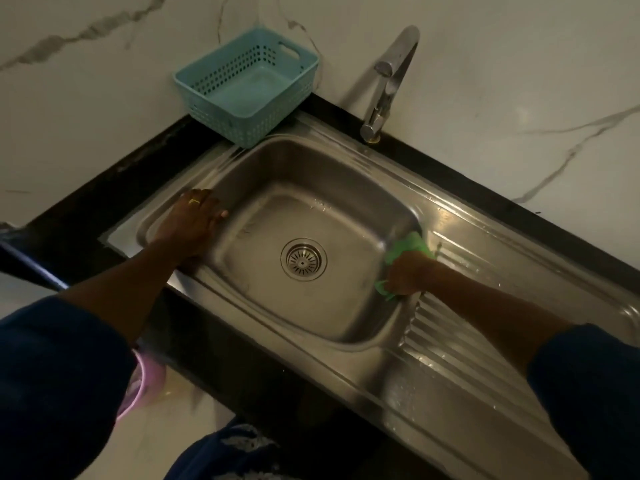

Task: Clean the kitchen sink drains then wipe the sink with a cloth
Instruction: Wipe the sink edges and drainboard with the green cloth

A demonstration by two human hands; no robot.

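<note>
A stainless steel sink is set in a black counter. Its round drain strainer sits in the middle of the basin floor. My right hand is closed on a green cloth and presses it against the basin's right wall, just below the rim. My left hand rests flat on the sink's left rim, fingers spread, holding nothing; a ring shows on one finger.
An empty turquoise plastic basket stands on the counter at the sink's back left corner. A chrome tap rises behind the basin. The ribbed, wet draining board extends right. Marble-patterned wall behind; black counter edge on the left.
</note>
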